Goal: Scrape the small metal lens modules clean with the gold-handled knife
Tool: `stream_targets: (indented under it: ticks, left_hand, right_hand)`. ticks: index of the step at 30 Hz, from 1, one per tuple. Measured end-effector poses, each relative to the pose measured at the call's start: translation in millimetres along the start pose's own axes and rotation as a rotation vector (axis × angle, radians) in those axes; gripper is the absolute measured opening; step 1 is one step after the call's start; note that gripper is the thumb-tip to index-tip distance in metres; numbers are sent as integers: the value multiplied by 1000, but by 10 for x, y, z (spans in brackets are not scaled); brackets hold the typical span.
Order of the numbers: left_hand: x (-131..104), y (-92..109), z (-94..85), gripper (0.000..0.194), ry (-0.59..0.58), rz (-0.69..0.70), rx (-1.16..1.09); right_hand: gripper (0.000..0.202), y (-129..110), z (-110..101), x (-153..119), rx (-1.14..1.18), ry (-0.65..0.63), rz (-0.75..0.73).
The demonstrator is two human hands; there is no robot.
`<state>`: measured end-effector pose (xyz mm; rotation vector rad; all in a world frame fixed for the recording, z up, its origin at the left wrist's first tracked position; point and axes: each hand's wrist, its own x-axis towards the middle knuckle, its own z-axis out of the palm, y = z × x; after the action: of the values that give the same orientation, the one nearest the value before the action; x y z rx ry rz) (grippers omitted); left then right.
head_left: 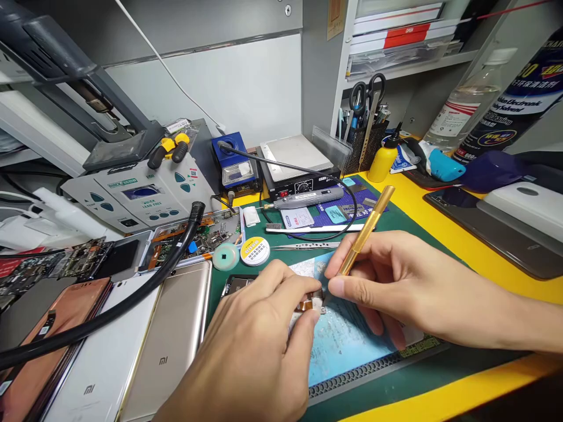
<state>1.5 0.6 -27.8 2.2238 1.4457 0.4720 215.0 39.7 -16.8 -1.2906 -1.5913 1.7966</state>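
Observation:
My right hand (387,281) grips a slim gold pen-shaped tool (365,234) with a knurled handle, slanting down to the left. Its working tip is mostly hidden by my fingers, so its kind is unclear. My left hand (268,334) pinches a small metallic part with an orange flex cable (307,305) between thumb and index finger. The tool's lower end is close beside this part; whether they touch I cannot tell. Both hands are over a light-blue work mat (347,340). A black-framed phone piece (235,284) shows partly behind my left hand.
Phones (165,351) lie at left under a thick black hose (145,287). Behind are a tray of circuit boards (215,234), a round tin (255,251), tweezers (303,247), a white brush (316,228) and a soldering station (149,193). A yellow bottle (382,159) stands at right.

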Motion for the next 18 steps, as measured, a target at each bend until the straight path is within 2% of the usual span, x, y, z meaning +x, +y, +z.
stream_targets:
  ticks: [18]
  left_hand:
    - [23,73,-44,31,-24,-52,-36]
  right_hand:
    - [23,-45,-12,2,16,-21,39]
